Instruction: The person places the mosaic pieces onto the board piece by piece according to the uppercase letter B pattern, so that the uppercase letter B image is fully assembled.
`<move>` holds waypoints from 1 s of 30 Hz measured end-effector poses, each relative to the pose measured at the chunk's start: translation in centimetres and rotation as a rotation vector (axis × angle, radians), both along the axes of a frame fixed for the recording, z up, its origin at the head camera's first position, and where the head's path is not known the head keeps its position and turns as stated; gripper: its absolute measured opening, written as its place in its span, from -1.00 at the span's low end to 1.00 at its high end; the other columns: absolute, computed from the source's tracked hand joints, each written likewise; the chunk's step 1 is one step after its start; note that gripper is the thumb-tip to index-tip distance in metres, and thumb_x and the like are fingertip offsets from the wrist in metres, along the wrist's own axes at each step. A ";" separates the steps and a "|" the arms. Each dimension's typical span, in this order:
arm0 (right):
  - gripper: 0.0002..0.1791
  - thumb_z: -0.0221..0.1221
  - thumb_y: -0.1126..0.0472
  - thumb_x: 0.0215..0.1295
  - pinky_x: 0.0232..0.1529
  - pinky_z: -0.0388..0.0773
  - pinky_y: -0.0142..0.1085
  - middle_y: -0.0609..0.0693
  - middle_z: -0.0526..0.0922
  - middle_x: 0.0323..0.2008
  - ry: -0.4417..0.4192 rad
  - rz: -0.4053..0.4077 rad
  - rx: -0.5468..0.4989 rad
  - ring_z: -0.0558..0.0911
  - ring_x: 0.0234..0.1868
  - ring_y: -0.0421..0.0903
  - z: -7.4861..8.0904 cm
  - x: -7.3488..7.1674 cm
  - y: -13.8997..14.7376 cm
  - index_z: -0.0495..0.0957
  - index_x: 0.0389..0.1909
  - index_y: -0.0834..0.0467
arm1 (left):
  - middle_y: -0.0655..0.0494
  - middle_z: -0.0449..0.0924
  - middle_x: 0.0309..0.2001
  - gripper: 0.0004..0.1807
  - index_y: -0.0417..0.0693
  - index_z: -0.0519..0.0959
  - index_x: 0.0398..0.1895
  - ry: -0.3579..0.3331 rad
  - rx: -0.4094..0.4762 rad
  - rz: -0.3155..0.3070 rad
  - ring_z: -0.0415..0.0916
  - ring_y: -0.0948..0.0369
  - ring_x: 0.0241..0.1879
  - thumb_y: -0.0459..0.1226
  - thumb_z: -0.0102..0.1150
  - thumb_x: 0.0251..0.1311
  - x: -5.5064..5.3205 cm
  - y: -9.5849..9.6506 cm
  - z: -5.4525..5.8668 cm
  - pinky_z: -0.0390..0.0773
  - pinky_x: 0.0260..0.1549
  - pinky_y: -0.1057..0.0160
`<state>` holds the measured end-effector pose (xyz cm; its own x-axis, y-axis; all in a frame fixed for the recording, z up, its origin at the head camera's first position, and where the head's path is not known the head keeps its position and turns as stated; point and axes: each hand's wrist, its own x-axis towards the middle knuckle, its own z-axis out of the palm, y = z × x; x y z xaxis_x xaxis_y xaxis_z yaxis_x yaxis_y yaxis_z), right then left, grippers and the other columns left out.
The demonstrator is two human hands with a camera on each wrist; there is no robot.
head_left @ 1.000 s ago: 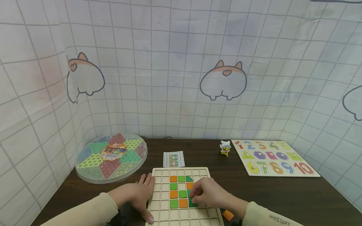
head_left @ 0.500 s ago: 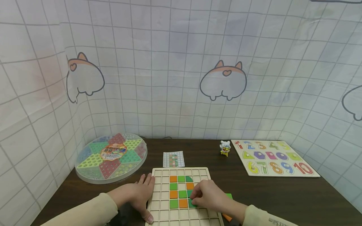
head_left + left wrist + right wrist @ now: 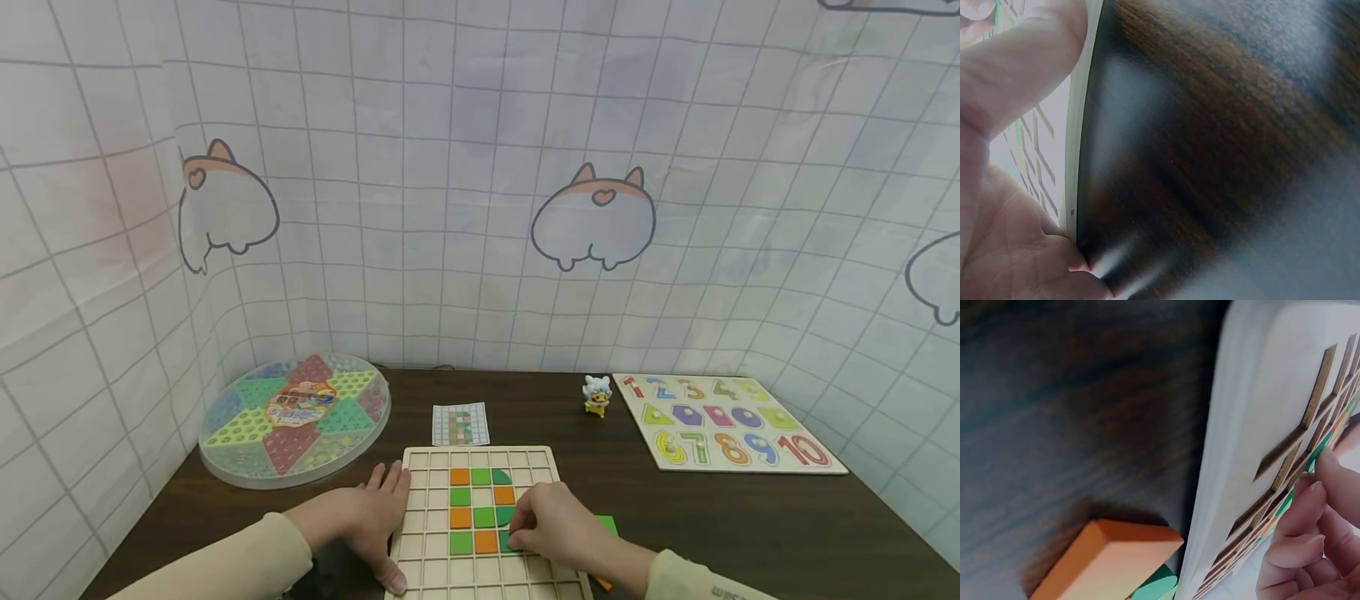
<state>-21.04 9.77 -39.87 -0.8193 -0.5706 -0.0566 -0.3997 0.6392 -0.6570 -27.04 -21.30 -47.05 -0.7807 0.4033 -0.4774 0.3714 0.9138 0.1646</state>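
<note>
1. A person in pale sleeves (image 3: pixel 217 557) leans both hands to a wooden grid board (image 3: pixel 414 547), set nr the middle of the near edge of a dark worktop (image 3: pixel 750 521).
2. L hand (image 3: pixel 375 517) lies along the board's L edge, fingers straight & slightly spread, thumb resting on the board.
3. R hand (image 3: pixel 555 518), fingers curled, brings thumb & forefinger together on a dark-green tile (image 3: pixel 506 542); it looks like a pinch, tho the fingertips hide part of it. Tile sits in the grid, R end of the nearest coloured row, just beside an orange tile (image 3: pixel 486 542).
4. Other orange, green & dark-green tiles fill cells toward the board's far edge, incl. a round-cornered tile (image 3: pixel 501 477) in the farthest coloured row.
5. Just off the board's R edge, on the worktop: an orange piece (image 3: pixel 1116 569) & a green piece (image 3: pixel 607 524), partly behind the R forearm.
6. Btwn board & worktop's far edge: a printed card (image 3: pixel 460 424). Nr that edge, R of ctr: a small figurine (image 3: pixel 597 396). By the far R corner: a number puzzle (image 3: pixel 731 425); by the far L corner: a round star-pattern game board (image 3: pixel 296 417).
7. Backdrop: grid-lined cloth (image 3: pixel 420 317) w/ cartoon animal rears.
</note>
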 end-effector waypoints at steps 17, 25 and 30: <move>-0.94 0.39 0.32 0.24 -0.19 0.67 -0.32 -0.05 0.83 -0.29 0.014 0.062 0.021 0.74 -0.20 -0.18 0.4 0.0 1.0 0.82 -0.32 0.15 | -0.26 -0.32 0.66 0.82 -0.16 -0.20 0.66 -0.015 0.022 0.012 -0.34 -0.30 0.62 0.65 0.35 -0.68 -0.7 -0.5 -1.2 0.09 0.47 -0.31; -0.95 0.37 0.30 0.27 -0.30 0.61 -0.35 -0.05 0.81 -0.31 0.025 0.022 -0.013 0.67 -0.29 -0.24 1.0 -0.1 2.2 0.81 -0.32 0.16 | -0.26 -0.33 0.66 0.82 -0.17 -0.20 0.66 -0.012 0.021 0.012 -0.34 -0.29 0.62 0.64 0.35 -0.66 -0.2 -0.3 -0.6 0.08 0.48 -0.29; -0.94 0.37 0.29 0.28 -0.39 0.53 -0.41 -0.09 0.75 -0.35 0.001 -0.034 -0.007 0.56 -0.40 -0.30 1.4 -0.4 4.1 0.79 -0.28 0.18 | -0.25 -0.31 0.66 0.79 -0.16 -0.19 0.66 -0.007 -0.006 0.016 -0.32 -0.28 0.63 0.65 0.34 -0.62 0.3 0.2 0.6 0.11 0.48 -0.29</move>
